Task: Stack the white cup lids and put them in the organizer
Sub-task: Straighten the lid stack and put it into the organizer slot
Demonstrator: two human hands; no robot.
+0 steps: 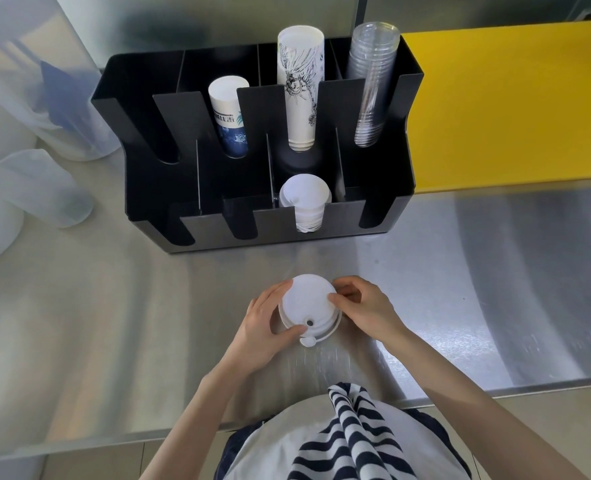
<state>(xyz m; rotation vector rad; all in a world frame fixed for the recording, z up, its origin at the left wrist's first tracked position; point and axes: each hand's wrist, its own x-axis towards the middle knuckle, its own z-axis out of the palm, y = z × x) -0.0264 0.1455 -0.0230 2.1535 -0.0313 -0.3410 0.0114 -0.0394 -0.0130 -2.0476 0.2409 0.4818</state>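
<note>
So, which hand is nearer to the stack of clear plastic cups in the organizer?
Right. The right hand holds the white lids on the side toward the clear plastic cups; the left hand holds their opposite side, farther away.

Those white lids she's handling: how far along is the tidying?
Partly done. A stack of white lids already sits in a front slot of the black organizer. In hand: the left hand and right hand hold another small lid stack over the steel counter. Left: placing it in the organizer.
</note>
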